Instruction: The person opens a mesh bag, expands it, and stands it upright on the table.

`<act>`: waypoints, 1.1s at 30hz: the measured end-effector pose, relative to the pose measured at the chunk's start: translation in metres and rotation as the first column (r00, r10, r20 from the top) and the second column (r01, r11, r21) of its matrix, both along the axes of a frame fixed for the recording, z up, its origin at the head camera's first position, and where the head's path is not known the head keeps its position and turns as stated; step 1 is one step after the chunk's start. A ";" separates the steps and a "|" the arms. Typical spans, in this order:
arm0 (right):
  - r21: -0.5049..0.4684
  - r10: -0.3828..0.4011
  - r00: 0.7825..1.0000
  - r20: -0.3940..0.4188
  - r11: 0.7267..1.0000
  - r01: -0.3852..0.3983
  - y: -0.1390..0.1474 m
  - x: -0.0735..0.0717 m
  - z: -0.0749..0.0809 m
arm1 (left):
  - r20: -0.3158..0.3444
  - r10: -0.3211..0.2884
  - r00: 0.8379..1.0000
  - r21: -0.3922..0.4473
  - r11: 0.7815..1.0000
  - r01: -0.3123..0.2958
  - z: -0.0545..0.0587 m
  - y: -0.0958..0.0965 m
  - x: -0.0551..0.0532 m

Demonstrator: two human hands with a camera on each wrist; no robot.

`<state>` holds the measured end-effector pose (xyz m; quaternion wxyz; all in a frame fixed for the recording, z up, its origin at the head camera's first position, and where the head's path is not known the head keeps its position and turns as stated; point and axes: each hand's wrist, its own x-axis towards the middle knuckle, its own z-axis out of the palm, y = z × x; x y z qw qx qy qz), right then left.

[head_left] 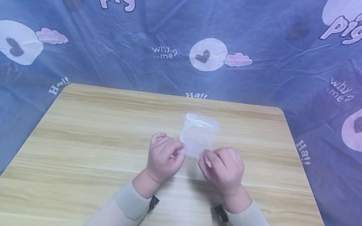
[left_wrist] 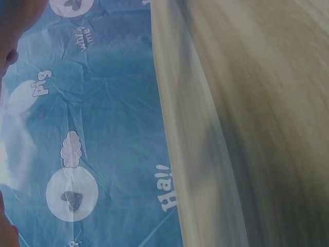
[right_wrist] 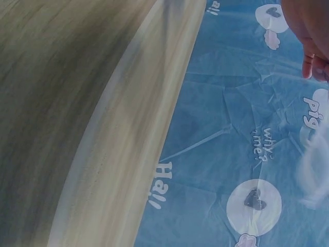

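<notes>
A small clear plastic bag [head_left: 199, 135] is stretched flat between both hands above the table, with a shiny band across its far edge. My left hand [head_left: 165, 157] pinches its near left corner between thumb and forefinger. On the near right corner, the fingers of my right hand [head_left: 224, 167] pinch the film the same way. The left wrist view catches a slice of the left hand [left_wrist: 18, 23] and the see-through bag [left_wrist: 18, 149] at its left edge. In the right wrist view, the bag [right_wrist: 314, 170] shows at the right edge, below the right hand [right_wrist: 313, 36].
A light wood-grain table [head_left: 81, 146] lies under the hands. Blue printed cloth [head_left: 133, 63] hangs behind it and along both sides. Each sleeve cuff has a small dark device [head_left: 154, 203] at the wrist.
</notes>
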<state>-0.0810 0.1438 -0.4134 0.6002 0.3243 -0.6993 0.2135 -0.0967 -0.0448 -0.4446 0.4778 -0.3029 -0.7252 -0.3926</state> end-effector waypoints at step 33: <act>-0.097 -0.025 0.993 0.113 0.995 0.036 0.003 0.001 -0.016 | 0.116 0.066 0.991 0.019 0.997 -0.069 -0.003 0.005 0.007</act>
